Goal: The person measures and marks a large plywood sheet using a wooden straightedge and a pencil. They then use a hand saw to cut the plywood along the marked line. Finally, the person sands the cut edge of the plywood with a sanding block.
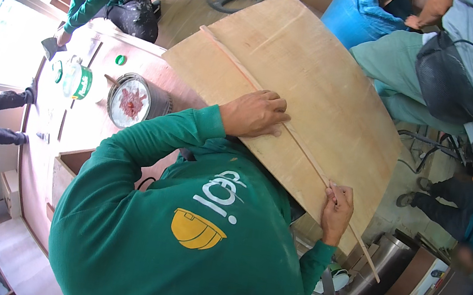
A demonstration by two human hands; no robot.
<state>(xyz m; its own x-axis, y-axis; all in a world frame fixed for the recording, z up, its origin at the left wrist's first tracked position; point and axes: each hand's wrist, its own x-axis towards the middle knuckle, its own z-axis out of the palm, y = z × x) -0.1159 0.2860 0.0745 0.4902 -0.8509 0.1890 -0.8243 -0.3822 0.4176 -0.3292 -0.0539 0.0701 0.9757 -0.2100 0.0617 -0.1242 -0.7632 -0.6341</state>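
- At the far left, a co-worker's hand (63, 36) holds a scraper (52, 49), well apart from the person's own hands.
- Next comes an open bucket (160, 102) with white and red material inside, just off the left corner of the plywood board (327, 94).
- The wooden strip (309, 153) begins at the board's left edge, its far end beyond the left hand. Its long axis slants from far left to near right, roughly along the board's long near edge.
- The left hand (257, 114) lies over the strip near the middle of its length, palm down, fingers half curled; I cannot tell whether they pinch it or only press.
- Between the hands, a bare length of strip runs straight over the board; whether it touches the wood all along cannot be told.
- The right hand (336, 214) pinches the strip between thumb and bent fingers, over the board's near side. It is the hand nearer the strip's near end; the left is nearer the far end.
- At the right, the strip points past the board's edge, its free tip overhanging, toward a shiny metal cylinder (384, 261) that stands beyond and below.
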